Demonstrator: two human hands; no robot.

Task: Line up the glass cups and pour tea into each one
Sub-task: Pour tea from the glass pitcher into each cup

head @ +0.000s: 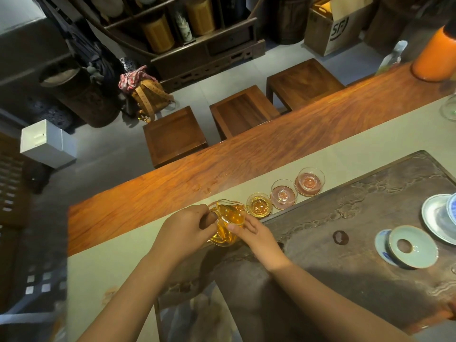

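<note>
So the glass pitcher (228, 224) full of amber tea is up off the desk (172, 183) in both your hands, tipped with its spout toward the nearest glass cup (259, 206), long axis running roughly from your left hand up-right along the cup row. That cup already has amber tea in it. Can't really make out a stream between spout and cup, it's just glass on glass there.

Your left hand (185, 229) is curled around the dark handle, and it hides most of that handle plus the pitcher's left wall. Your right hand (254, 233) has fingers laid against the pitcher's lower right side, thumb pressing the glass, so the base is partly covered too.

The other two cups, middle cup (283, 194) and far cup (309, 181), look empty, each sitting on a pinkish coaster. All three make a straight line going up and right on the grey runner (345, 146), just beside the edge of the dark carved tea tray (370, 218).

On the tray to the right there's a pale celadon lid (410, 246) leaning on a blue-and-white saucer, and a white plate (436, 218) cut off by the frame edge. Three wooden stools (243, 111) sit beyond the desk. An orange container (435, 58) is cropped at top right.
</note>
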